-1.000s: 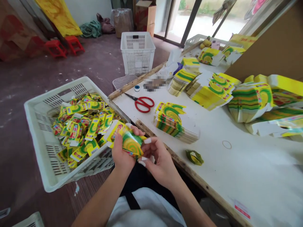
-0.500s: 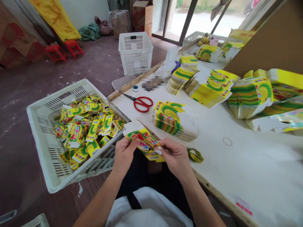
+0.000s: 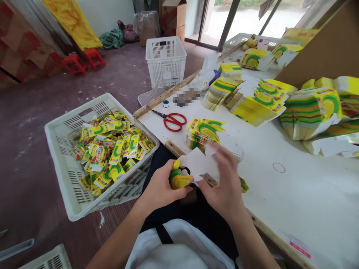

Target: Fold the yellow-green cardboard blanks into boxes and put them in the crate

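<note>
My left hand (image 3: 159,188) grips a small yellow and green printed carton (image 3: 179,181), its fingers and thumb closed around the folded end. The carton's plain white inner side stands up toward my right hand (image 3: 226,186). That hand is open: its thumb touches the carton's edge while the blurred fingers are spread and raised beside the white panel. Just beyond lies a stack of flat cartons (image 3: 204,131), partly covered by my right fingers. Red-handled scissors (image 3: 175,122) rest on the white table (image 3: 280,201).
To the left, a white plastic crate (image 3: 57,160) holds many small yellow packs (image 3: 116,149). More carton stacks (image 3: 258,101) stand along the table's far side. A thread spool (image 3: 165,104) sits near the wooden edge. Another white crate (image 3: 165,61) stands on the floor.
The carton, held printed side up between both hands before, is now turned and bent with its white side showing. My right fingers have come off it and lifted.
</note>
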A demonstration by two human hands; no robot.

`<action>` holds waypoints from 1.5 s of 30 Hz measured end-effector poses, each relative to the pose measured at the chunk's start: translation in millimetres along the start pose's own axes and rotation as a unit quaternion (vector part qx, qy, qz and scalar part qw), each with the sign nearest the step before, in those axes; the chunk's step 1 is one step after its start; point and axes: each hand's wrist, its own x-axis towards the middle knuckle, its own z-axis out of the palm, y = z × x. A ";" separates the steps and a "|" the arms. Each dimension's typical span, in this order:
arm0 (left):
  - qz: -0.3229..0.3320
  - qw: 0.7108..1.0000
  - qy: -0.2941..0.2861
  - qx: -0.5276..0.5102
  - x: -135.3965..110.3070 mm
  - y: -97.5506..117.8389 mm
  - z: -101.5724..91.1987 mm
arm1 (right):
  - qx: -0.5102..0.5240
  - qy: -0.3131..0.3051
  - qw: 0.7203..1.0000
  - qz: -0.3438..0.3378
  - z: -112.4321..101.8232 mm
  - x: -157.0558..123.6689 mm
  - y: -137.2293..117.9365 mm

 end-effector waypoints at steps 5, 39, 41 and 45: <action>0.033 0.999 0.017 0.037 -0.5 -2.4 10.0 | 0.357 -0.055 0.892 0.271 19.7 -8.4 8.7; 0.056 0.986 0.000 0.156 7.9 -1.7 -4.5 | 0.069 -0.295 0.953 0.011 0.1 -7.0 14.7; 0.051 0.985 -0.014 0.162 8.3 -1.8 -3.9 | 0.065 -0.282 0.957 -0.004 2.5 -8.5 17.2; 0.041 0.989 -0.005 0.142 7.1 -6.7 -0.6 | 0.056 -0.246 0.967 -0.017 7.6 -13.0 26.5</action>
